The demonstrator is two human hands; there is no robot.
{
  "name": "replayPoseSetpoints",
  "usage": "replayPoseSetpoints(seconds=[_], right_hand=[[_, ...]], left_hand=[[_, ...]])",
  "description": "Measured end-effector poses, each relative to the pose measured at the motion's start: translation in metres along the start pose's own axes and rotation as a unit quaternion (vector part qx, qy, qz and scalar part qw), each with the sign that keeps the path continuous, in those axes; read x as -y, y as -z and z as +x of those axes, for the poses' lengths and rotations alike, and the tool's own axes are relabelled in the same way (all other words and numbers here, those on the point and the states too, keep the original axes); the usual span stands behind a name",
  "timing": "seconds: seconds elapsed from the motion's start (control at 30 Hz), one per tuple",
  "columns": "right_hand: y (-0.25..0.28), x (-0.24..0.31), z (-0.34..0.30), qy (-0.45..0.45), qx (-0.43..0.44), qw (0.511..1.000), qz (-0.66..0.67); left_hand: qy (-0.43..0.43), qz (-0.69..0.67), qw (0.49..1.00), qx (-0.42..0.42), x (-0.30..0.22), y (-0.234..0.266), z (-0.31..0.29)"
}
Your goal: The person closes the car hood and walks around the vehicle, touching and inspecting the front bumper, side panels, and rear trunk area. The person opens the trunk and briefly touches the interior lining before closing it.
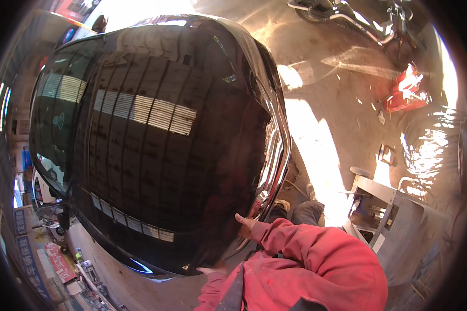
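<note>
A glossy dark car (140,171) fills the left and middle of the view, its hood reflecting roof panels and windows. My right hand (245,225) is at the hood's front edge; its thumb sticks out over the hood and the other fingers curl down out of sight. Lower down, near the front corner of the car, is my left hand (211,270). Its thumb points toward the bodywork, while the other fingers are blurred and mostly hidden. Both arms wear the sleeves of a red jacket (316,243).
A grey panelled metal unit (404,228) with an open side stands right of me. Farther right are coiled hose or cable (430,147) and a red box-like object (406,93). A motorcycle (368,26) is at the far right. Assorted items (85,272) lie at lower left.
</note>
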State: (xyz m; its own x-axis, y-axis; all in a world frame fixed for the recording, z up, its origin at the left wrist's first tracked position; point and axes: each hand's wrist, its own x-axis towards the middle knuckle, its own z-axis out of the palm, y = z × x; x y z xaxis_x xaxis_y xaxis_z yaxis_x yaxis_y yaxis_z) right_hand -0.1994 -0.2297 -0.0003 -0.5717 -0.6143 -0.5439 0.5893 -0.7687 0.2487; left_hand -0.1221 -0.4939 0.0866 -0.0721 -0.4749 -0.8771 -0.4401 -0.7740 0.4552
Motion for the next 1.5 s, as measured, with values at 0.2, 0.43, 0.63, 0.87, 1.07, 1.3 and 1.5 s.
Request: replayPoseSetpoints(seconds=[0.2, 0.43, 0.63, 0.87, 1.07, 1.3, 1.5], right_hand=[[-0.012, 0.005, -0.004, -0.035, 0.023, 0.998, -0.053], [-0.081, 0.007, -0.075, -0.087, -0.039, 0.977, -0.191], [-0.103, -0.007, -0.099, -0.17, -0.086, 0.948, -0.253], [-0.056, 0.02, -0.141, -0.098, 0.236, 0.76, -0.598], [0.001, 0.076, -0.197, -0.088, -0.024, 0.883, -0.46], [-0.006, 0.106, -0.189, -0.015, -0.132, 0.847, -0.514], [-0.057, 0.135, -0.175, 0.046, -0.182, 0.807, -0.56]], left_hand=[[0.034, -0.013, 0.996, 0.087, -0.004, 0.018, 0.012], [-0.182, 0.123, 0.975, -0.019, -0.011, 0.023, -0.07], [-0.785, 0.424, 0.45, -0.043, -0.024, -0.084, -0.246], [-0.762, 0.548, 0.34, -0.061, -0.032, -0.126, -0.291], [-0.747, 0.58, 0.324, -0.044, 0.039, -0.158, -0.137], [-0.749, 0.559, 0.355, -0.023, 0.051, -0.153, -0.113], [-0.717, 0.571, 0.399, 0.023, 0.043, -0.151, -0.133]])
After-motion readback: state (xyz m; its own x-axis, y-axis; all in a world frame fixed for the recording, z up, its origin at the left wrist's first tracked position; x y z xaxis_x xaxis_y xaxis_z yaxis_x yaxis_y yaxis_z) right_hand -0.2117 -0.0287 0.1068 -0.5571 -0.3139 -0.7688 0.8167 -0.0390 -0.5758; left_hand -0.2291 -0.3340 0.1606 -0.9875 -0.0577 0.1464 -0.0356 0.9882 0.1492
